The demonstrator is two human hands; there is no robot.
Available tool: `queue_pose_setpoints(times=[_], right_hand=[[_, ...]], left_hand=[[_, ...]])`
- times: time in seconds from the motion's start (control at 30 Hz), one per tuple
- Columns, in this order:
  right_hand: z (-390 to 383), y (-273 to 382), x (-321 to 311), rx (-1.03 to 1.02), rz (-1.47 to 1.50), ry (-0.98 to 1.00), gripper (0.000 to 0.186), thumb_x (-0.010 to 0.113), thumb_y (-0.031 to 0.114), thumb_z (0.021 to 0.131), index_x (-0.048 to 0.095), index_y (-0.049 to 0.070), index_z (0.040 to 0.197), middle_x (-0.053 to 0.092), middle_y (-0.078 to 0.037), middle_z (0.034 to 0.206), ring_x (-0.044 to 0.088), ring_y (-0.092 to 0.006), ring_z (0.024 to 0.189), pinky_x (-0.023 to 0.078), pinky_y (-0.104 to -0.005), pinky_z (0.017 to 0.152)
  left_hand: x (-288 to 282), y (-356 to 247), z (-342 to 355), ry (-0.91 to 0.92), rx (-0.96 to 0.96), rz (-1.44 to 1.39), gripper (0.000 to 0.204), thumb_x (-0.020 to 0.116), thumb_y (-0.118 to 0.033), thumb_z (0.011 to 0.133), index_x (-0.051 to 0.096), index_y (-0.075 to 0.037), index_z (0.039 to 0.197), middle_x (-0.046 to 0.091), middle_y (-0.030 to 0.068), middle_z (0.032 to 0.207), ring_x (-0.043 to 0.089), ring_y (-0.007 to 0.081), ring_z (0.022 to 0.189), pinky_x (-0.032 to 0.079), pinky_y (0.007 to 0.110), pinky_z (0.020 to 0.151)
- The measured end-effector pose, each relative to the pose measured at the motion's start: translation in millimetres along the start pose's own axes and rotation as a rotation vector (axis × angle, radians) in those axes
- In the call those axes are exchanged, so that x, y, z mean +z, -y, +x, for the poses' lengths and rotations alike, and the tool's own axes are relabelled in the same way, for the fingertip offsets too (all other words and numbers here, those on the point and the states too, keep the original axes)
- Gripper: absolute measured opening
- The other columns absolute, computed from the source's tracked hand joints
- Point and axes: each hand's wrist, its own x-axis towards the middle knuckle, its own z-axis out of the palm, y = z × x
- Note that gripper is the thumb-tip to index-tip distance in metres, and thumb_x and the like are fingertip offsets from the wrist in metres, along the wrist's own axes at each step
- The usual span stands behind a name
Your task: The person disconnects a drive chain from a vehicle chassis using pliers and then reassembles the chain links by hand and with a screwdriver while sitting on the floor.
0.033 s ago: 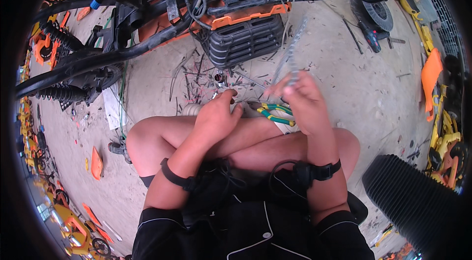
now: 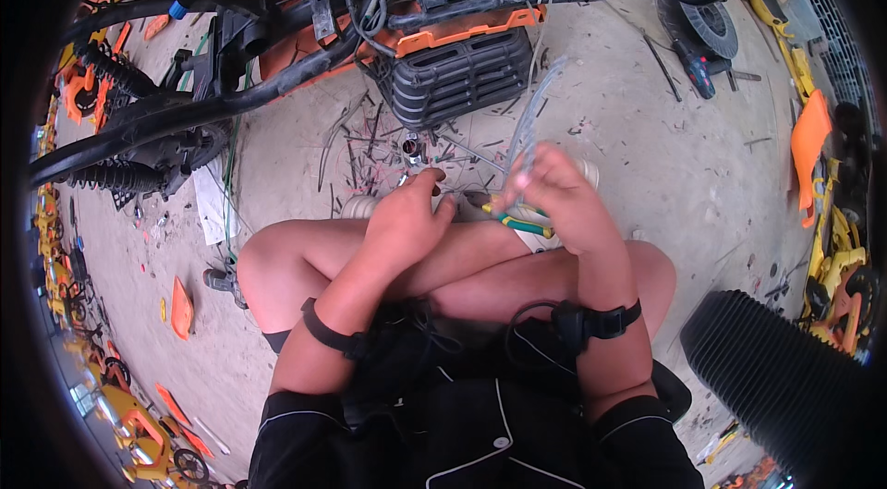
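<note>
My right hand [image 2: 554,193] is closed on a thin grey strand [image 2: 527,124], cable or wire, that rises past the fingers toward the motor frame. Motion blurs both, so the exact kind of strand is unclear. Just under that hand, pliers [image 2: 527,228] with green and yellow handles lie by my crossed legs. My left hand [image 2: 411,216] rests over my left shin, fingers loosely bent and thumb apart, with nothing visible between them. A small shiny metal part [image 2: 411,149] stands on the floor just beyond it.
A black tubular vehicle frame [image 2: 249,101] with hanging wires and a black slatted grille [image 2: 462,78] spans the far side. Cut scraps [image 2: 370,142] litter the floor. A cordless drill [image 2: 700,73] lies at far right, and a black ribbed object [image 2: 767,378] at near right.
My right hand has moved a little left and nearer to me, with the strand shifting left and covering part of the pliers. My left hand has stayed put.
</note>
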Motion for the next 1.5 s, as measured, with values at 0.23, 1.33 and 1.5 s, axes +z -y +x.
queue_pose_setpoints(times=[0.23,1.33,1.5], right_hand=[[-5,-1,9,0.33,-0.427,0.096,0.014,0.059,0.014,0.101,0.06,0.0,0.098,0.058,-0.002,0.071,0.053,-0.0102,0.054,0.043,-0.0267,0.05],[16,-18,0,-0.421,-0.217,-0.699,0.018,0.062,0.023,0.102,0.062,0.005,0.103,0.06,-0.001,0.085,0.053,-0.0069,0.078,0.045,-0.0229,0.069],[15,-42,15,-0.222,-0.614,-0.308,0.022,0.064,0.026,0.1,0.061,0.004,0.105,0.063,-0.004,0.094,0.059,-0.0132,0.086,0.049,-0.0291,0.079]], left_hand=[[-3,-3,-2,-0.007,0.003,-0.027,0.039,0.061,-0.025,0.093,0.06,-0.002,0.123,0.069,0.022,0.111,0.066,0.0399,0.102,0.052,0.045,0.088],[-1,5,10,-0.417,0.14,-0.793,0.017,0.054,0.003,0.097,0.061,0.002,0.113,0.066,0.0062,0.1,0.061,0.0096,0.087,0.051,0.025,0.079],[-3,4,11,-0.459,0.145,-0.856,0.016,0.054,0.003,0.097,0.062,0.001,0.111,0.067,0.005,0.097,0.061,0.0077,0.085,0.051,0.023,0.076]])
